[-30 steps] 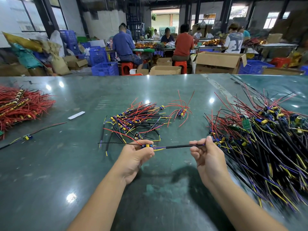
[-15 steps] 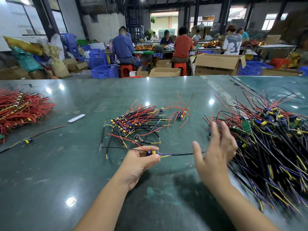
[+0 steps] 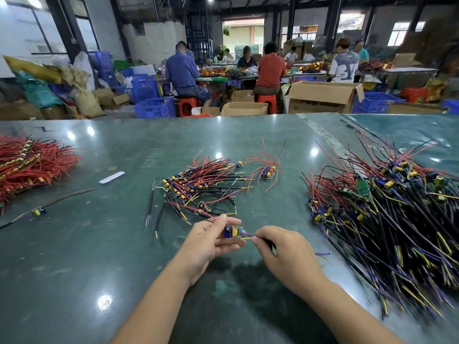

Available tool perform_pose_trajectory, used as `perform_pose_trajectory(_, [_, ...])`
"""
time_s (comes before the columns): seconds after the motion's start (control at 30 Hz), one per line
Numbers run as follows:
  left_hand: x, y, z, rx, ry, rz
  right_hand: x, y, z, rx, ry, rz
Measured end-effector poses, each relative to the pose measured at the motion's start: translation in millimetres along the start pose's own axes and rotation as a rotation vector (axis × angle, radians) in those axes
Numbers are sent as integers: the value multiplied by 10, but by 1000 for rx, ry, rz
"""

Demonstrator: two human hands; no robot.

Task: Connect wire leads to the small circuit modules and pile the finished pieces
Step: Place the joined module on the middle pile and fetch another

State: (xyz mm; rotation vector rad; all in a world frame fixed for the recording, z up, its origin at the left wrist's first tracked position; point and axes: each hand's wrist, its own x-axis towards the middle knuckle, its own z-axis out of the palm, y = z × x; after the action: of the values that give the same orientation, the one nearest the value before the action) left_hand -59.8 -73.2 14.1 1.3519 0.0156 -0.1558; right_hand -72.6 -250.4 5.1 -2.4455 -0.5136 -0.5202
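A: Where's the circuit module (image 3: 233,231) rn?

B: Your left hand (image 3: 206,242) pinches it between thumb & fingertips, raised off the green table (image 3: 74,256), just in front of the middle pile (image 3: 198,187). Your right hand (image 3: 280,249) sits right beside the module, fingers closed on the wire lead (image 3: 248,236) where it meets the board. Hands nearly touching.

A: Why so tight together?

B: Prob. for control. Gripping the lead near its end keeps it stiff enough to seat; holding the board by its edges leaves the parts clear, I'd guess.

A: And the piles?

B: Looks sorted by stage. The big tangle of leads & modules (image 3: 387,214) lies right of the module, w/in reach of your right hand, likely stock. The middle pile behind it is likely finished pcs. The red wire bundle (image 3: 29,162) sits far left, one stray module (image 3: 39,211) near it.

A: Any labels?

B: None legible. The white strip (image 3: 111,177) left of the middle pile looks blank; board markings too small to read.
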Motion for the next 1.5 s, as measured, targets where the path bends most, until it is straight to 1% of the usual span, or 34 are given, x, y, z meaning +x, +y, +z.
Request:
perform_pose_trajectory(0.07, [8,5,-18,37,47,36,2,-3,-1,29,-13,-8])
perform_pose_trajectory(0.17, [39,43,-49,-26,157,124,4,-32,15,40,-23,-23])
perform_pose_trajectory(0.33, [103,205,-384,-420,357,135,42,130,-105,64,-30,-10])
perform_pose_trajectory(0.43, [109,229,-572,-476,388,153,83,249,-224,52,27,22])
perform_pose_trajectory(0.53, [131,214,-579,-454,383,139,114,263,-301,28,134,50])
perform_pose_trajectory(0.6, [145,188,-540,-403,382,127,120,283,-357,-71,297,133])
perform_pose_trajectory(0.63, [140,182,-516,-381,379,127,123,315,-405,-152,385,209])
perform_pose_trajectory(0.67, [136,174,-498,-359,379,132,132,365,-469,-239,431,312])
perform_pose_trajectory(0.7, [135,166,-483,-335,380,138,138,429,-535,-322,417,427])
perform_pose_trajectory(0.73, [133,156,-466,-303,382,145,137,507,-591,-395,359,529])
perform_pose_trajectory(0.77, [135,144,-446,-249,395,157,138,586,-634,-462,289,593])
perform_pose_trajectory(0.8, [142,119,-433,-147,424,180,138,641,-660,-521,235,616])
perform_pose_trajectory(0.83, [158,81,-425,18,470,214,139,666,-666,-568,204,615])
perform_pose_trajectory(0.9, [194,-7,-414,473,558,323,148,646,-615,-589,209,565])
perform_pose_trajectory(0.97, [250,-100,-400,918,558,414,155,536,-524,-511,243,480])
perform_pose_trajectory(1.0, [292,-150,-404,1082,506,398,149,473,-464,-460,245,436])
perform_pose_trajectory(1.07, [373,-218,-388,1322,415,274,114,337,-338,-368,205,344])
perform_pose_trajectory(1.1, [399,-235,-379,1393,396,238,94,271,-272,-321,165,303])
perform_pose_trajectory(1.13, [416,-243,-376,1408,397,242,77,212,-211,-274,122,264])
perform_pose_trajectory(1.17, [420,-242,-373,1378,414,296,65,167,-156,-233,84,230])
perform_pose_trajectory(1.23, [399,-206,-378,1277,491,458,47,118,-63,-173,27,185])
perform_pose_trajectory(1.27, [383,-184,-383,1234,524,498,42,109,-31,-152,5,176])
perform_pose_trajectory(1.33, [363,-158,-385,1148,549,495,26,104,9,-110,-20,165])
perform_pose_trajectory(1.4, [332,-122,-366,1012,592,478,15,98,25,-47,-28,157])
perform_pose_trajectory(1.47, [287,-88,-322,808,630,454,9,84,37,22,-49,152])
perform_pose_trajectory(1.5, [267,-73,-291,655,600,430,8,71,41,58,-62,152])
